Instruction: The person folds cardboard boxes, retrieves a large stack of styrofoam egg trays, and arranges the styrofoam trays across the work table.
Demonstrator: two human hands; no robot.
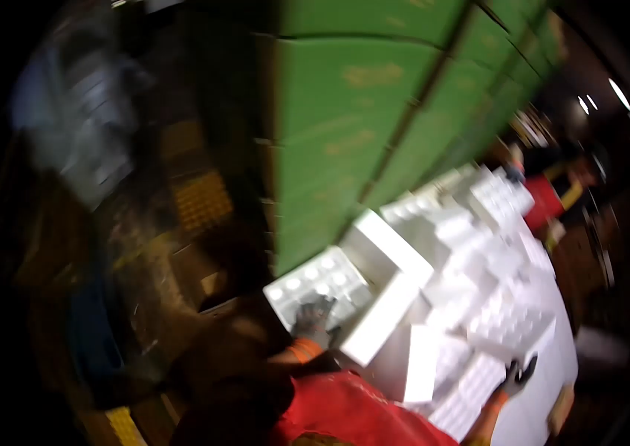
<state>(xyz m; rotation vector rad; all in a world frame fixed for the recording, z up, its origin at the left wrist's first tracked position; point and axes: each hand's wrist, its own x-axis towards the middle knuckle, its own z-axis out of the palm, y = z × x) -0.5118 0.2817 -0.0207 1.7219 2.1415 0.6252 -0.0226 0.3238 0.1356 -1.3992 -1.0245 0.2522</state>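
Note:
My left hand (313,316), in a dark glove with an orange cuff, lies against a white foam tray (326,269) with rows of round hollows. Its fingers look spread over the tray's surface, though motion blurs them. Beside this tray is a white foam box (389,312) with a raised, bright rim. My right hand (519,375), gloved the same way, has thumb and fingers apart at the lower right. Nearest to it are a white foam block (512,327) with a knobbed top and a ribbed white piece (471,394); contact with either is unclear.
Many white foam pieces (471,249) are heaped on a white surface (556,349). Stacked green boxes (345,134) form a wall behind them. Another person in red (544,202) stands at the far end. A yellow textured piece (202,201) lies to the left.

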